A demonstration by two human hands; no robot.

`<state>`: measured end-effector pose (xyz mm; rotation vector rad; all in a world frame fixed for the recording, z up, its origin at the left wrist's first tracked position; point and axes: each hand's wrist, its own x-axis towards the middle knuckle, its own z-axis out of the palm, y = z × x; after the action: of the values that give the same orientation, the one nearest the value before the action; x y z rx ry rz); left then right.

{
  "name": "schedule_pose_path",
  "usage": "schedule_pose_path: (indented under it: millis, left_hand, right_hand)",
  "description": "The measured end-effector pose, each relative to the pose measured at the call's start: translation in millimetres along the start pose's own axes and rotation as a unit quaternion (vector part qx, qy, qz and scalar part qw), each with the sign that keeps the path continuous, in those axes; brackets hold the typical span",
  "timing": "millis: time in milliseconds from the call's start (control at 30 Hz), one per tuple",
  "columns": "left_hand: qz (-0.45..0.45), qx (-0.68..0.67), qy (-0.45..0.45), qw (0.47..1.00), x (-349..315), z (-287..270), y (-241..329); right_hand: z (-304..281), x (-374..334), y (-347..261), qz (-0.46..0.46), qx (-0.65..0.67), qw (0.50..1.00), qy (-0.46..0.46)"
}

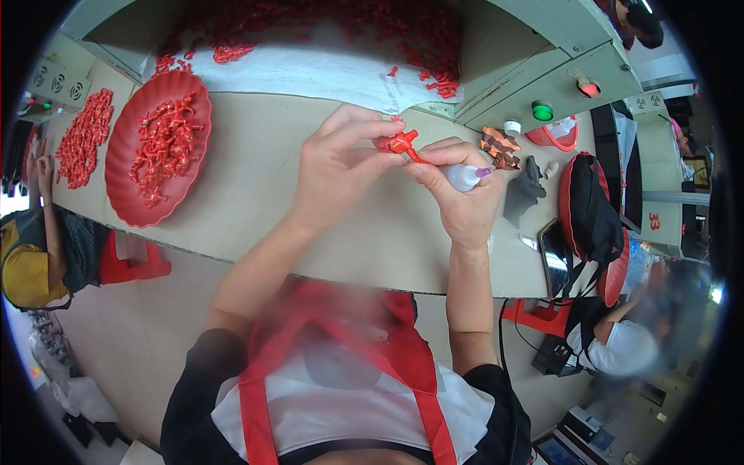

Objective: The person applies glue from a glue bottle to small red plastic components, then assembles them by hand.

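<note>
1. A small red figure (401, 143) is held up over the bench (271, 155), pinched by the left hand (341, 151) and steadied at its near side by the fingertips of the right hand (463, 205), in whose grip a whitish bottle (463, 178) with a purple tip (483, 172) is also tucked.
2. The figure is best gripped lightly at its edges — any wet detail, too small to make out here, could be smeared.
3. The tip is pointed away from the figure; it is best turned inward only once the piece is held firmly by the left hand alone.
4. At left, similar pieces are piled in a scalloped red dish (120, 186); a loose spread (84, 138) is seen beside it.
5. Ahead, more pieces are strewn over a white sheet (310, 74) inside a pale cabinet (504, 85).
6. At right, elbow room is judged narrowed by a patterned bundle (500, 147), a dark grey item (525, 190), a phone (554, 260) and a black-and-red bag (593, 205).
</note>
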<state>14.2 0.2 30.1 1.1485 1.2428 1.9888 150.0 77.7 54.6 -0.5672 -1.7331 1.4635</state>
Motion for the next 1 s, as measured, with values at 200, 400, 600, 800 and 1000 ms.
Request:
schedule_pose_path:
  millis: [200, 400, 600, 800, 1000]
  left_hand:
    - [-0.016, 0.037, -0.033, 0.999, -0.6, -2.3, 1.0]
    - [-0.017, 0.007, -0.019, 1.000, 0.1, -0.5, 1.4]
    - [-0.027, 0.014, -0.023, 0.999, -0.2, -2.2, 1.0]
    - [-0.037, 0.023, -0.023, 0.999, -0.8, -2.8, -0.7]
    - [-0.050, 0.033, -0.023, 0.998, -0.8, -3.5, -0.1]
  right_hand:
    - [-6.4, 3.0, -1.0, 0.084, 0.040, 0.996, -0.007]
    - [-2.5, 1.7, 3.7, 0.154, 0.109, 0.982, 0.006]
    - [-0.2, 3.6, 8.2, 0.111, 0.121, 0.986, 0.005]
    - [-2.7, 5.8, 9.6, 0.131, 0.115, 0.985, -0.011]
    - [-5.3, 8.4, 11.3, 0.144, 0.116, 0.983, -0.023]
